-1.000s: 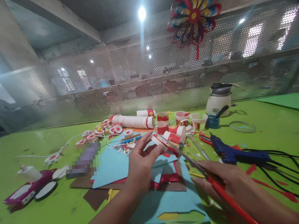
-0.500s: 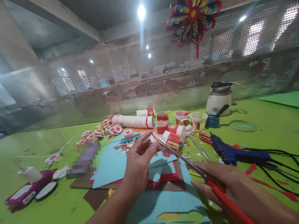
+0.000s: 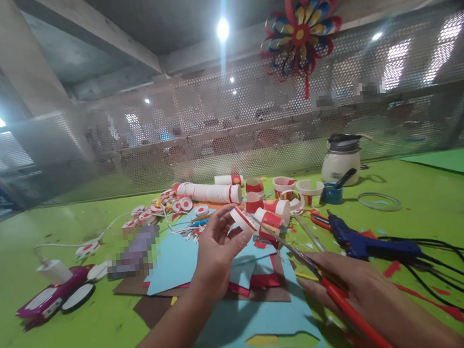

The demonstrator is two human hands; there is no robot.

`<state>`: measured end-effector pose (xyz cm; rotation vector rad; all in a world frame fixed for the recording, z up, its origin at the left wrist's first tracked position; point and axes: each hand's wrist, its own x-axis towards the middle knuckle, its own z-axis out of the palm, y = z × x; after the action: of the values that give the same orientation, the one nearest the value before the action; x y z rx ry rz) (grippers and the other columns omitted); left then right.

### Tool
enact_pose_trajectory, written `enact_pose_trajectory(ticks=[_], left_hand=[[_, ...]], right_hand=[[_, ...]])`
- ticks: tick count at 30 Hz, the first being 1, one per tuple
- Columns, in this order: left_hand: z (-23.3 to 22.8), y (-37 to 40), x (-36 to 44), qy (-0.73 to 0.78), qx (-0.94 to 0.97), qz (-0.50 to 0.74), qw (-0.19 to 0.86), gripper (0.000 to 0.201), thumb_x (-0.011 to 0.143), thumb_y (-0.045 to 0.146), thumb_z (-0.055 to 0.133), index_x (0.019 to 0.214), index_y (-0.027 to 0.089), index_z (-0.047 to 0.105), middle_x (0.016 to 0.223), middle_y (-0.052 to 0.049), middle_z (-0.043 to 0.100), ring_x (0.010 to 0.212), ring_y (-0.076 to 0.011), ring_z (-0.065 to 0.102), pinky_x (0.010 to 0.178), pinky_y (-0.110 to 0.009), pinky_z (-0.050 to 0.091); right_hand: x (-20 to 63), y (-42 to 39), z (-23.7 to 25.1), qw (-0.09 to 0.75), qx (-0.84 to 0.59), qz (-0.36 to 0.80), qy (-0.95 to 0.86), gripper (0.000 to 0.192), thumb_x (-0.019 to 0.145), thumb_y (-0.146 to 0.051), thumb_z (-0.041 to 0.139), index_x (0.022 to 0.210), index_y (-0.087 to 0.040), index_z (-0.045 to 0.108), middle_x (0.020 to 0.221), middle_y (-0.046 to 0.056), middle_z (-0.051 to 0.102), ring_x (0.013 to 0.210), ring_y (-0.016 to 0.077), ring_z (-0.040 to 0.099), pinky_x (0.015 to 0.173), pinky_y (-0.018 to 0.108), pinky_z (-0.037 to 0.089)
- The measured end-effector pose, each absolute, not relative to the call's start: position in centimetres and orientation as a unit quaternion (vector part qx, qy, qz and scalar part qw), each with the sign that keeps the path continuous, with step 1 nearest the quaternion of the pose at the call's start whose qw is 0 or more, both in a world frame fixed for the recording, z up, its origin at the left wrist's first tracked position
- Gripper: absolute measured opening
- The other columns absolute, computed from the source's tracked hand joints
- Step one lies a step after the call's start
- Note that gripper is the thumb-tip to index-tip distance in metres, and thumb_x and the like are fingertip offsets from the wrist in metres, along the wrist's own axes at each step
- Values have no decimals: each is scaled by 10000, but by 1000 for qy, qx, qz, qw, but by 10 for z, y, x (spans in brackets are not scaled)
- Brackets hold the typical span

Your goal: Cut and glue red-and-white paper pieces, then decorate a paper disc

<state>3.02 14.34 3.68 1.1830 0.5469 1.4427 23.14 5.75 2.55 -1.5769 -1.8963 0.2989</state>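
Observation:
Between the thumb and fingers of my left hand (image 3: 220, 251) is the cut-down end of a paper cup (image 3: 241, 219), white with a red edge. My right hand (image 3: 359, 284) grips red-handled scissors (image 3: 335, 294), their blades pointing up and left to the cup piece. The tips meet its right edge; whether they are cutting into it I cannot tell. Just behind lie red-and-white paper cups (image 3: 270, 221), some tipped over, some upright. Below my hands are light blue card sheets (image 3: 174, 260) over red and brown ones.
A blue glue gun (image 3: 364, 243) with black cables lies at right, near a utility knife (image 3: 320, 219). Stacked cups (image 3: 209, 192) and several round cup bases (image 3: 142, 217) are at the back. A purple power strip (image 3: 51, 298) sits left; a white jar (image 3: 340, 164) stands back right.
My left hand has turned the cup piece slightly, so more of its white side and face shows. The scissors stay at its right edge. The whole view has shifted a little.

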Motion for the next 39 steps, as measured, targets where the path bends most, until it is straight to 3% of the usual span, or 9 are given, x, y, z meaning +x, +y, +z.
enact_pose_trajectory(ticks=[3,8,14,19,24,28,35,39], left_hand=[[39,143,30,201,481,600,606,399,665,126,755,1034,199,623,1000,-44,686,944,-166,638,813,-259,504],[44,144,28,151,438,568,680,153,787,203,642,924,141,674,947,-73,699,900,-195,664,794,-289,531],[54,147,19,160,446,590,653,245,798,263,633,1004,140,680,1089,-103,673,940,-181,642,789,-254,533],[56,148,18,160,447,600,644,243,763,232,664,991,151,685,1051,-81,675,911,-173,635,807,-284,533],[56,144,23,154,429,592,665,238,735,202,683,966,146,682,990,-77,677,858,-170,634,740,-281,546],[53,144,23,162,439,585,663,275,739,221,684,1005,154,662,987,-77,671,841,-176,635,733,-302,543],[46,137,27,195,599,542,556,413,655,135,738,1054,203,658,1079,-99,665,989,-234,621,863,-369,509],[37,132,31,199,720,506,431,660,651,73,716,1263,248,537,1211,-114,596,1105,-256,563,952,-390,462]], right_hand=[[233,57,27,317,-600,146,-720,360,870,-449,483,1049,-211,685,958,91,745,814,261,696,706,363,554],[237,60,29,338,-602,127,-712,378,856,-475,494,1066,-227,687,990,82,739,842,274,690,716,365,545],[237,60,27,297,-603,145,-726,410,871,-502,482,1093,-214,672,1021,101,724,878,275,676,735,388,535],[238,60,28,321,-587,153,-728,336,871,-389,489,1075,-206,684,954,81,741,793,256,686,686,359,540],[236,57,31,339,-561,141,-742,326,874,-320,477,1106,-208,677,1044,80,726,914,261,674,745,337,534],[235,55,34,349,-568,136,-733,318,880,-339,470,1067,-198,685,916,58,739,776,225,678,689,310,534],[240,63,29,396,-587,114,-697,358,854,-426,478,993,-160,673,700,38,677,613,211,619,553,301,501],[240,62,34,431,-573,176,-674,301,860,-437,482,932,-198,649,678,17,635,602,190,594,541,282,488]])
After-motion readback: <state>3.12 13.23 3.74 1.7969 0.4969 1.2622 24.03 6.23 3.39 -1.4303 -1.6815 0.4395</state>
